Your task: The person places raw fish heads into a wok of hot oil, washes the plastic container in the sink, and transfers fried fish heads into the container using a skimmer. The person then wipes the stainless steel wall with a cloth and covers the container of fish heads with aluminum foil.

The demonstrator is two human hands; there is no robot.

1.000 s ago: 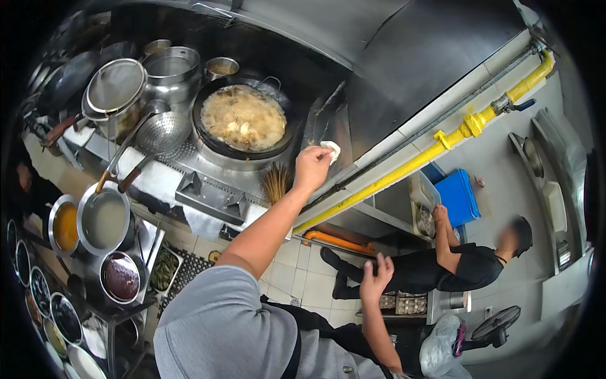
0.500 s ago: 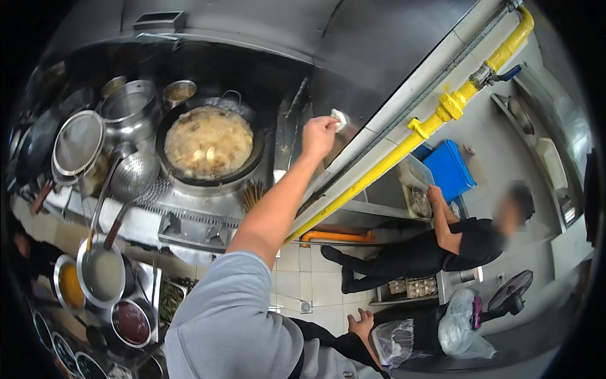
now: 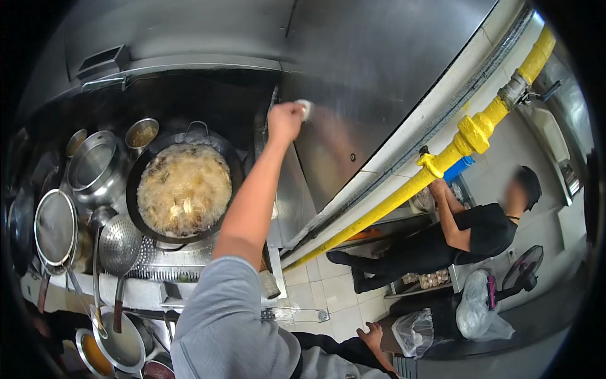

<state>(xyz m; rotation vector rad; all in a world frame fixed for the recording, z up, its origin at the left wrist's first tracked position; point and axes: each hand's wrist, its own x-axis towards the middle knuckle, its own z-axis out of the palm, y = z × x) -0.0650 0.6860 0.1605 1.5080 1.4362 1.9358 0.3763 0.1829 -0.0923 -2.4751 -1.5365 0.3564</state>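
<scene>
My left hand (image 3: 286, 121) is closed on a small white cloth (image 3: 305, 110), held against the stainless steel wall panel (image 3: 379, 69). Whether it is fabric or paper is hard to make out. The arm reaches past the right side of a black wok (image 3: 237, 183) of bubbling oil (image 3: 183, 180), where a few pale pieces float. Low in the view, my right hand (image 3: 372, 336) has its fingers apart and holds nothing visible. It is beside a clear plastic bag (image 3: 413, 331).
A yellow pipe (image 3: 404, 186) runs diagonally along the wall edge. Left of the wok are a skimmer (image 3: 120, 245), a strainer (image 3: 55, 227) and a steel pot (image 3: 95, 167). A co-worker in black (image 3: 486, 230) stands beyond the pipe, near a fan (image 3: 525, 268).
My left hand has moved with the white cloth along the steel panel, away from the pipe. The whole view has shifted, and the pipe now covers more of the blue container.
</scene>
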